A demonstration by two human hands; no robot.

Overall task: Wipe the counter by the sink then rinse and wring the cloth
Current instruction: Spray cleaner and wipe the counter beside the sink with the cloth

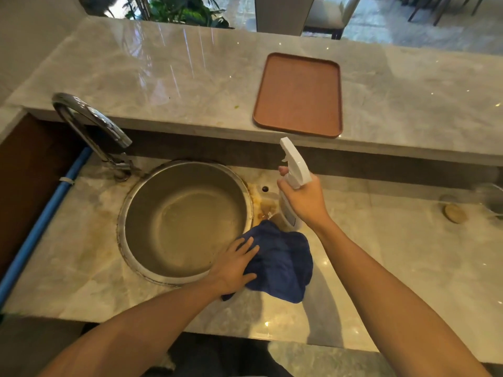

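Your lower marble counter [381, 268] holds a round steel sink [185, 221] toward its left end, with a blue cloth [283, 265] lying just beside the sink's right rim. A brown stain [265, 205] sits behind the cloth. The raised ledge [163, 77] along the back edge carries a brown tray [299, 93].

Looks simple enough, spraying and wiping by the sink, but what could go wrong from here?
1. The spray bottle in the right hand points away from the brown stain, toward the raised ledge with the brown tray; a squeeze now might miss the stain.
2. The blue cloth under the left hand lies at the rim of the sink; a push could slide it in.
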